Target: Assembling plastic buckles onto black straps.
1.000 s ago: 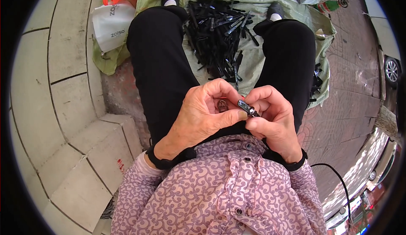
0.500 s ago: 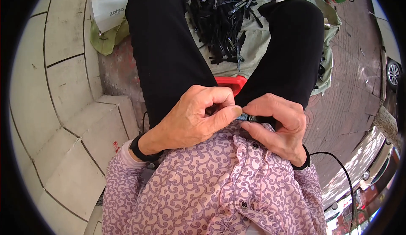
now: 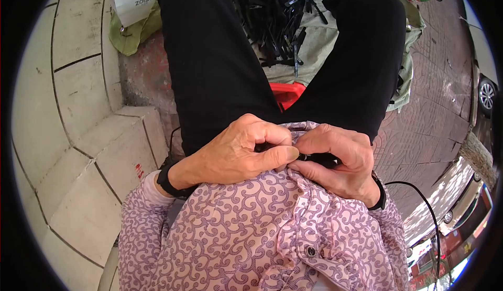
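Reddish patterned paving [image 3: 429, 81] lies rightward — left hand [image 3: 238, 152] and right hand [image 3: 340, 160] have drawn closer, their joint pinch mostly hiding a small black piece [image 3: 303, 157].

Lit by soft daylight, even across the shirt [image 3: 225, 223] and pale steps [image 3: 73, 207]. Brightest at lower right, with dappled sun glare on the ground [image 3: 453, 186]. Nearly black in the trousers [image 3: 209, 55]; too dark for detail between left hand [image 3: 236, 152] and right hand [image 3: 357, 157]. Bent toward a black, blue-fringed rim.
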